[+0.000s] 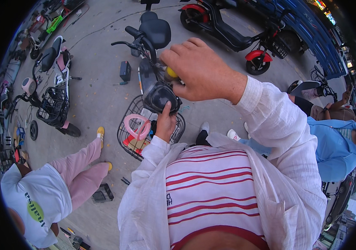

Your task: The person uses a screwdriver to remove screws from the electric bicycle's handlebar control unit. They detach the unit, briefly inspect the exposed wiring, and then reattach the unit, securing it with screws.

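An electric scooter's front end stands before me, with its dark headlight (160, 98) facing up toward me. My left hand (166, 125) grips the lower edge of this headlight, one finger laid over its front. Above it, my right hand (196, 68) is closed beside the handlebar stem. A rounded yellow handle (171, 72) shows between its fingers, and the rest of that tool is hidden. The handlebar grip (132, 31) sticks out to the left, and the black seat (156, 32) lies beyond. Below the headlight, a wire basket (121, 135) holds a pink ring-shaped thing (134, 125) and red items.
A black box like a battery (125, 71) and a small tool (121, 83) lie on the ground. A pink scooter (53, 104) stands left, a red-and-black scooter (236, 39) far right. People in white (48, 200) and blue (334, 141) are close on both sides.
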Demonstrator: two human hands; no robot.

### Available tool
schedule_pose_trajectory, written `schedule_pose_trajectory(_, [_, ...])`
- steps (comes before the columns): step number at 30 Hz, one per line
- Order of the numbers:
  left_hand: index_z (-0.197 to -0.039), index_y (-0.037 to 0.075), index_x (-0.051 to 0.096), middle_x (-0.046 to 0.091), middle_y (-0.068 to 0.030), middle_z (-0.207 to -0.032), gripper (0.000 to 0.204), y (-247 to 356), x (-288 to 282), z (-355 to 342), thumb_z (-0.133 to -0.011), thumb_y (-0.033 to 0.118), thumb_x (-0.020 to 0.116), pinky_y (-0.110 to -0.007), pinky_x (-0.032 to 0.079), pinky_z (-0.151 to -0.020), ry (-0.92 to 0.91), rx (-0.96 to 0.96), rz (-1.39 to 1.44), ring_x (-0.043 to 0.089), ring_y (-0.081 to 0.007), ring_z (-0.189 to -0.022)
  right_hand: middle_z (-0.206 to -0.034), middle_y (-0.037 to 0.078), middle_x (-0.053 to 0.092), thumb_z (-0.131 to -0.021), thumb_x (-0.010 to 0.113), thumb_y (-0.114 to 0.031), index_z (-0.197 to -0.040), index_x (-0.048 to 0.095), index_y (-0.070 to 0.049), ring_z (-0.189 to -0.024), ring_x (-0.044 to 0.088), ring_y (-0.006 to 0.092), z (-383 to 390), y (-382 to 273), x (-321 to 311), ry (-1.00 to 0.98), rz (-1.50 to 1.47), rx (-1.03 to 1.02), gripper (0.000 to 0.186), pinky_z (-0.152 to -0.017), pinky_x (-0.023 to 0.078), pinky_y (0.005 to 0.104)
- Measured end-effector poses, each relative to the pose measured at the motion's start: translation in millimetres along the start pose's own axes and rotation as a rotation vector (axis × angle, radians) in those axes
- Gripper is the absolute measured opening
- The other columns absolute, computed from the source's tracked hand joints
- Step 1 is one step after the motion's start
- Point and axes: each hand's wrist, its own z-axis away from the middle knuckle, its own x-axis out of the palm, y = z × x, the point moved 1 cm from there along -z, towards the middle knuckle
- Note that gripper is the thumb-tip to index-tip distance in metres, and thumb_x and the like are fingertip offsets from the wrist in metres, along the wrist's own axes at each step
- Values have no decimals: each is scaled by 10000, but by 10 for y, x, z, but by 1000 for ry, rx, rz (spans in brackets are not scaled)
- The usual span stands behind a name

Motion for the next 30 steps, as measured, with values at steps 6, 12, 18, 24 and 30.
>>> schedule_pose_trajectory(6, [-1358, 78, 503, 601, -37, -1306, 442, -3, 116, 36, -973, 243, 643, -372, 400, -1018, 13, 37, -47, 569, -195, -1184, -796, 127, 649, -744, 712, -215, -951, 624, -59, -795, 655, 323, -27, 18, 4, 12, 65, 13, 274, -789, 457, 386])
schedule_pose_trajectory(12, [-1365, 104, 504, 607, -27, -1296, 446, 12, 54, 45, -968, 244, 650, -354, 406, -982, 13, 27, -54, 575, -183, -1172, -768, 122, 657, -762, 719, -215, -934, 604, -58, -757, 661, 321, -98, -41, -35, -217, -16, 138, 259, -746, 458, 396])
schedule_pose_trajectory(18, [-1351, 104, 515, 622, -10, -1271, 438, -11, 37, 18, -964, 251, 658, -338, 409, -933, 19, 36, -73, 580, -165, -1153, -730, 113, 653, -780, 723, -262, -905, 586, -60, -730, 666, 323, -29, 2, 69, 191, -44, -41, 273, -721, 471, 399])
schedule_pose_trajectory(24, [-1342, 106, 523, 629, -13, -1253, 428, -16, 69, 12, -962, 248, 661, -333, 413, -916, 33, 16, -79, 584, -165, -1142, -706, 105, 647, -778, 727, -288, -961, 593, -77, -725, 663, 348, -45, 16, 75, 5, -5, 8, 310, -723, 476, 413])
schedule_pose_trajectory(30, [-1351, 120, 511, 611, -24, -1274, 421, 35, 68, 46, -958, 157, 660, -349, 462, -950, 21, 10, -17, 601, -171, -1124, -832, 148, 649, -801, 699, -220, -996, 587, -68, -740, 660, 362, -123, -77, -47, -256, -27, 192, 272, -663, 507, 440])
